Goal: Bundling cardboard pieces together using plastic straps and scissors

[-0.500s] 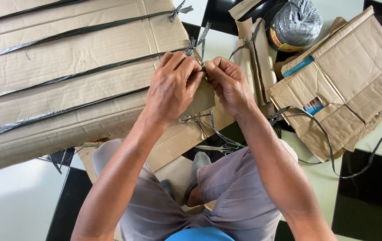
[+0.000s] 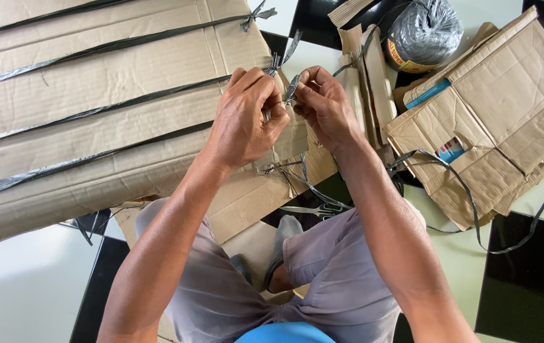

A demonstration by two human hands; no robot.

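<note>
A thin grey strap (image 2: 291, 89) is pinched between two hands at the near edge of a big flat cardboard bundle (image 2: 94, 101); the strap end is held just above the edge of the bundle, close to a small knot (image 2: 275, 62) already tied there. The left hand (image 2: 246, 121) is curled shut, with its fingers closed tight on the strap; the right hand (image 2: 326, 105) is closed on the same strap too, with thumb and fingertips pressed together on it; the two hands are touching or almost touching each other.

The bundle is crossed by several dark straps (image 2: 94, 114) that are laid side by side over its top; another knot (image 2: 254, 15) is seen at the far corner. Loose strap ends (image 2: 310, 184) are hung down below the hands, over a brown cardboard flap (image 2: 253, 197).

To the right, folded cardboard strips (image 2: 364, 70) are stood beside the hands; a roll of grey strap (image 2: 423, 32) is set behind them; a pile of flattened boxes (image 2: 507, 108) is laid further right, with a long loose strap (image 2: 475, 216) trailed across the floor (image 2: 18, 279) of pale and black tiles. Grey shorts (image 2: 335, 273) are seen at the bottom.
</note>
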